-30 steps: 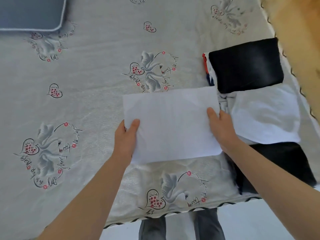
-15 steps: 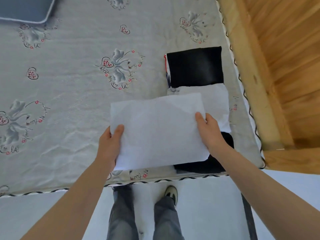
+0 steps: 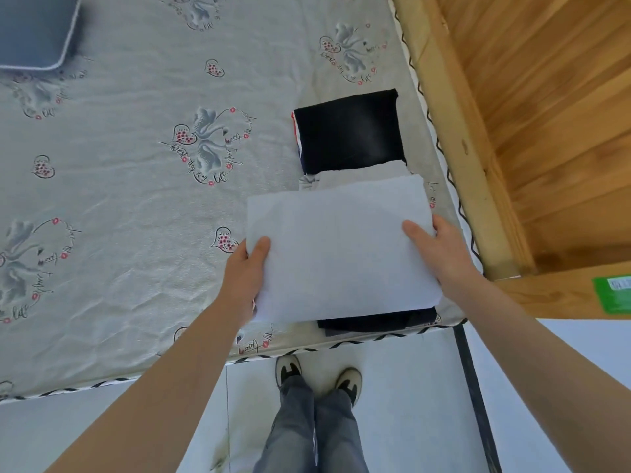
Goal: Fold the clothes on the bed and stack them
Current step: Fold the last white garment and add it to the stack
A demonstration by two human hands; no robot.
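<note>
Near the bed's [image 3: 136, 206] right front corner, one folded white garment [image 3: 341, 250] is held flat by two hands. Left hand [image 3: 247, 278] grips its left edge, thumb on top, fingers beneath. Right hand [image 3: 440, 249] grips its right edge likewise. Under the garment lie one dark folded item [image 3: 375, 323] at the bed's front edge and one pale item [image 3: 362, 174]; one black folded item [image 3: 348, 131] lies behind. Compared with half a second ago, the garment sits further right, covering more of the pile.

white folded cloth [image 3: 341, 247], black folded garment [image 3: 348, 131], swan-and-heart grey bedsheet [image 3: 136, 199]
</note>
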